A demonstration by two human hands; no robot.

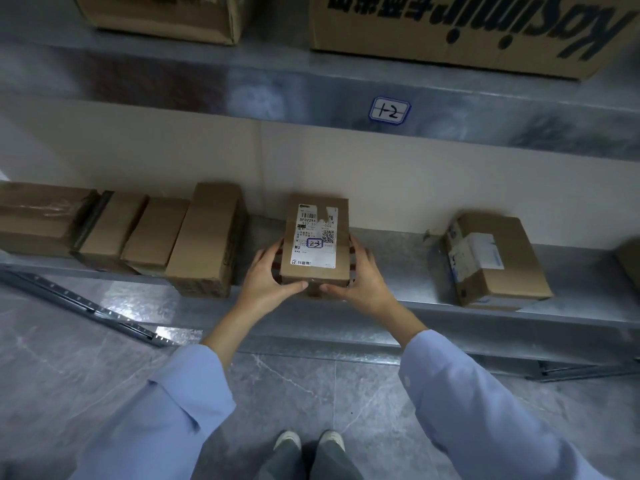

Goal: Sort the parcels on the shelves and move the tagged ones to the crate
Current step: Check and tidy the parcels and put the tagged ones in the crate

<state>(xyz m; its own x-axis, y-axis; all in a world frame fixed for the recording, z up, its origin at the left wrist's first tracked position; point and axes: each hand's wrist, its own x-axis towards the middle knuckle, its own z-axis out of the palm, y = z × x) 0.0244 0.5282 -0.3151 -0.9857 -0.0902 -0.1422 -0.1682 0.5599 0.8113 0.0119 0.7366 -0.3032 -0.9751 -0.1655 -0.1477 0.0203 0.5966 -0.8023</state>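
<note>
— How is the light?
— Dim, bluish; a pale glare patch on the metal shelf edge (256, 95) at upper centre.
— Sharpness?
— Centre crisp; top edge blurred, corners bent by wide-angle distortion.

left hand (268, 277) cupped, thumb forward | right hand (360, 278) mirrored | arms extended
</note>
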